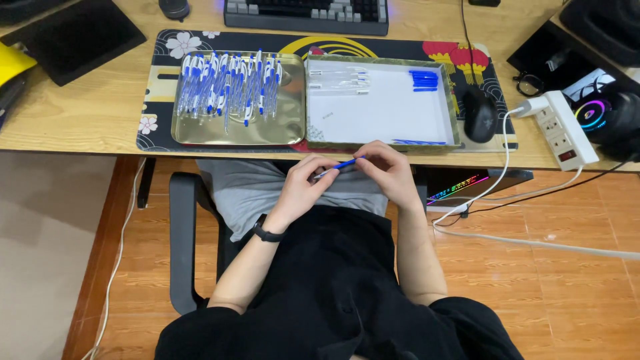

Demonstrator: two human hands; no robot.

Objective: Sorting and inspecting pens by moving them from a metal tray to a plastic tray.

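My left hand [301, 189] and my right hand [390, 171] meet over my lap, just below the desk's front edge, and together hold one pen [337, 167] with a blue part between the fingertips. On the desk mat a gold metal tray [193, 131] carries a pile of several blue and clear pens [230, 88]. Beside it a white-lined box [387, 107] has a few clear pen barrels [340, 80] at its far left, blue caps [424, 79] at its far right and blue refills [419, 142] along its near wall.
A keyboard [307, 13] lies at the back of the desk. A black mouse [479, 115] sits right of the box, then a white power strip [565, 127] with cables hanging down. A dark pad [73, 37] is at the far left. I sit on a black chair [181, 240].
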